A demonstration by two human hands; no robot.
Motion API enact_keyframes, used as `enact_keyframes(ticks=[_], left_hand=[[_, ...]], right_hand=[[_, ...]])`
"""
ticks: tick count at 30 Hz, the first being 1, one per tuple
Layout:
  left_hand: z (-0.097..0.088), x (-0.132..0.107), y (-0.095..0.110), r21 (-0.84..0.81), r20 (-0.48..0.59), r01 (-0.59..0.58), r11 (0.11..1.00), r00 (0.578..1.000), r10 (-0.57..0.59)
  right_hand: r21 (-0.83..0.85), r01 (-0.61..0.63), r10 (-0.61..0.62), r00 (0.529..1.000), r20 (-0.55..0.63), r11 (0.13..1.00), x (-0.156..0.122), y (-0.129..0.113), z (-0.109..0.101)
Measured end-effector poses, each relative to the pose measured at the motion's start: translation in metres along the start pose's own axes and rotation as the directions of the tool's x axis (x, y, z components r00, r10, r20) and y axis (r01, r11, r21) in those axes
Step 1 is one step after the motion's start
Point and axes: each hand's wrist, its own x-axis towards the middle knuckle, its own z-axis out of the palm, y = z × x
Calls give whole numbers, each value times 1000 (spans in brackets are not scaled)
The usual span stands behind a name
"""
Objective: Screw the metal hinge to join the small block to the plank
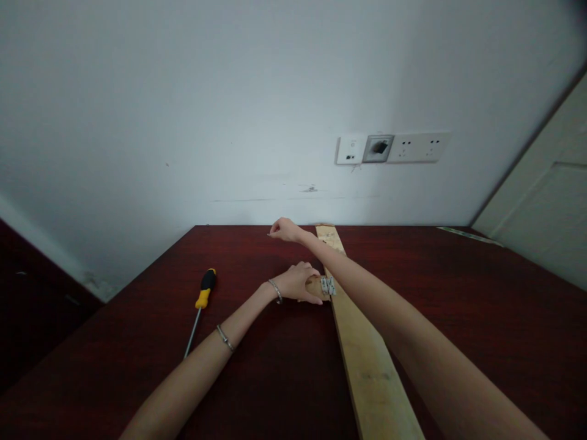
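Observation:
A long pale wooden plank (367, 354) lies on the dark red table (481, 305), running from the near edge to the wall. A small metal hinge (328, 285) sits on its left edge. My left hand (300, 282) is curled round a small wooden piece beside the hinge. Far across the table my right hand (285, 230) hovers near the back edge, its fingertips pinched together on something too small to make out. My right forearm crosses over the plank.
A screwdriver (202, 302) with a yellow and black handle lies on the table to the left. Wall sockets (392, 148) are set in the white wall behind. A pale door (545, 201) stands at the right.

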Motion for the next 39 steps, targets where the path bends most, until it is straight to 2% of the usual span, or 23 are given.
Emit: enact_keyframes(ticks=[6,9,14,19,24,29,34,39], left_hand=[[-1,0,1,-8,17,25,1000,1000,-25],[-1,-1,2,-6,11,23,1000,1000,-23],[-2,-1,3,8,14,0,1000,1000,0],[-3,0,3,23,20,-7,1000,1000,6],[-3,0,2,13,23,-8,1000,1000,7],[-3,0,2,6,24,-12,1000,1000,12],[-2,1,0,-2,15,-29,1000,999,29],[0,2,-3,-6,12,-38,999,999,38]], right_hand=[[226,-21,67,978,-199,974,-55,41,-30],[353,-22,116,962,-247,936,-86,58,-37],[546,-15,190,945,-265,837,-132,71,-31],[730,13,272,923,-271,683,-164,74,-14],[851,54,361,890,-278,522,-179,80,-5],[897,57,393,885,-248,439,-185,91,0],[903,34,410,883,-229,429,-185,99,8],[874,9,399,888,-231,486,-184,98,13]])
